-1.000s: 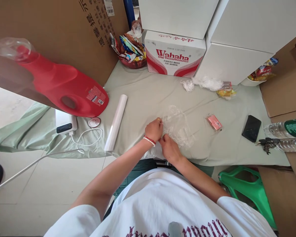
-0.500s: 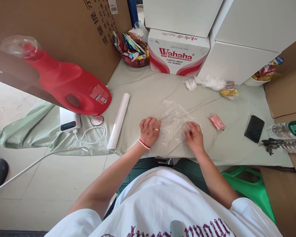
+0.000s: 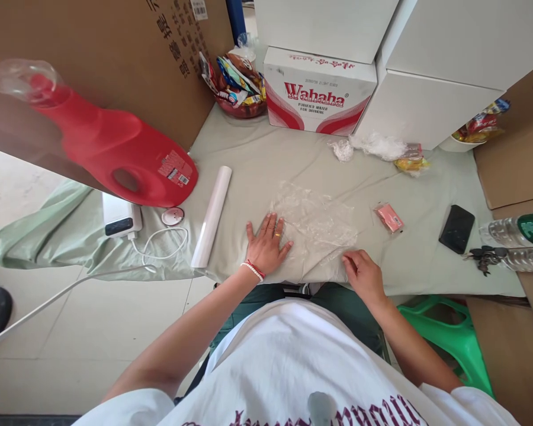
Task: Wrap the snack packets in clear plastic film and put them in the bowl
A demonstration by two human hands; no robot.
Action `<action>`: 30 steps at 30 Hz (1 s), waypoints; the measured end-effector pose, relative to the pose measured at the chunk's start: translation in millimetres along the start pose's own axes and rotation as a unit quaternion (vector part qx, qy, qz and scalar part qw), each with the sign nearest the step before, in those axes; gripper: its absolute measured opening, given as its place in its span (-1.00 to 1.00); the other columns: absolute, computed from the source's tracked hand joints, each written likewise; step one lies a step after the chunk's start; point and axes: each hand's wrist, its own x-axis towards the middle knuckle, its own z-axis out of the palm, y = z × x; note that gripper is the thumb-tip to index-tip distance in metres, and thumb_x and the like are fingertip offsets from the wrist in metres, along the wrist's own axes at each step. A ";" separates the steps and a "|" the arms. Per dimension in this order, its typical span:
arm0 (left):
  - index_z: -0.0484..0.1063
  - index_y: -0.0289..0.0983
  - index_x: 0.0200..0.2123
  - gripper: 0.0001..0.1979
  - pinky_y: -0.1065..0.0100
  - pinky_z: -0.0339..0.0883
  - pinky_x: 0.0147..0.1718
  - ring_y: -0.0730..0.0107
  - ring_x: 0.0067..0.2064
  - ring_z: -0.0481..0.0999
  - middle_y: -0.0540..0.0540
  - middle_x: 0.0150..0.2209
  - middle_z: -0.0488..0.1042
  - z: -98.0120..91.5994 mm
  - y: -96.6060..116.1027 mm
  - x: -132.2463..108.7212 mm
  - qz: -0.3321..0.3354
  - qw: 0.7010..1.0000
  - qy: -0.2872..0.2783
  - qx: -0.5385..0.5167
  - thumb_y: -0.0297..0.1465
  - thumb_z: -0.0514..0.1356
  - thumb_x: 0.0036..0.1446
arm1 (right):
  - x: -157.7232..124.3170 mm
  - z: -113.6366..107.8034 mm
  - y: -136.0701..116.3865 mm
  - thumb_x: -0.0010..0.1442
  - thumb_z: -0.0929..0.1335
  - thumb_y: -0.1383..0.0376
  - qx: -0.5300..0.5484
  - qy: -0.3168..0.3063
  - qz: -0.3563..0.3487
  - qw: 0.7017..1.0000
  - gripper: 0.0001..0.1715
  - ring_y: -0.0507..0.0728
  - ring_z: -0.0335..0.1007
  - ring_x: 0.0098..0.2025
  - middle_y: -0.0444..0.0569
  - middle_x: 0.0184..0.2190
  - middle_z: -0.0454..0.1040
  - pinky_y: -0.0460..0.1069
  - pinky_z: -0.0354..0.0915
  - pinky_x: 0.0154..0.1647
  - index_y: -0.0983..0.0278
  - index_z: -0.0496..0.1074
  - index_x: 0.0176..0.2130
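**Clear plastic sheet spread flat, both hands on it**

Clear plastic sheet (image 3: pixel 317 220) lies flattened on the pale green cloth (image 3: pixel 257 157) over the table, near the front edge, straight ahead of the person. It is wrinkled and see-through.

Left hand (image 3: pixel 269 241): released, palm down, fingers spread, pressing the sheet's left edge onto the cloth. Ring on one finger, red and white bands at the wrist.

Right hand (image 3: pixel 365 275): at the sheet's near right corner, fingers curled, tips touching the plastic. Cannot tell whether they pinch the corner or only rest on it.

About them:
- White roll (image 3: pixel 211 216) just left of the left hand, lying lengthwise, apart from the sheet.
- Red jug (image 3: pixel 115 155) on its side further left, with a white power bank (image 3: pixel 118 219) and cable below it.
- Small pink packet (image 3: pixel 387 218) just right of the sheet, not touching it.
- Black phone (image 3: pixel 456 229) beyond that, then keys (image 3: pixel 482 258).
- Wahaha box (image 3: pixel 317 97) at the back of the table, crumpled plastic (image 3: pixel 375 145) to its right.
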 end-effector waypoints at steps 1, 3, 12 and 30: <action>0.09 -0.25 0.51 -0.29 -0.51 -0.44 0.40 -0.15 0.55 0.00 -0.38 0.55 -0.05 0.3 1.2 -0.1 -0.004 1.000 0.001 0.001 -0.06 0.00 0.43 | -0.9 2.2 -0.9 0.46 0.29 0.11 0.001 -0.006 -0.012 1.000 -0.66 0.20 0.54 -0.17 0.05 -0.14 0.53 0.07 0.48 -0.22 0.22 0.55 0.01; 0.10 -0.24 0.51 -0.29 -0.52 -0.45 0.39 -0.16 0.55 0.00 -0.37 0.55 -0.05 0.3 2.8 0.3 -0.009 1.000 -0.001 0.001 -0.04 0.01 0.42 | 0.6 8.6 -5.1 0.45 0.31 0.08 -0.003 -0.020 -0.052 0.998 -0.59 0.21 0.52 -0.11 0.10 -0.03 0.49 0.05 0.46 -0.24 0.21 0.51 0.13; 0.11 -0.16 0.51 -0.33 -0.53 -0.49 0.39 -0.13 0.57 -0.06 -0.29 0.55 -0.01 1.5 1.2 -3.5 -0.014 1.000 0.002 0.001 -0.06 0.00 0.44 | -4.6 -4.4 -45.6 0.46 0.25 0.27 -0.106 -0.132 -0.138 0.976 -0.66 0.17 0.39 -0.30 0.02 -0.33 0.49 0.00 0.23 -0.40 0.20 0.53 -0.30; 0.14 -0.29 0.48 -0.32 -0.41 -0.27 0.45 -0.13 0.54 0.07 -0.38 0.51 0.09 -5.5 -5.6 -27.9 -0.056 0.997 0.040 -0.035 -0.17 0.06 0.38 | 89.6 73.7 -97.7 0.50 0.22 -0.03 -0.061 -0.156 -0.174 0.970 -0.24 0.42 -0.17 0.57 0.16 0.55 0.02 0.53 -0.27 0.50 0.26 0.19 0.49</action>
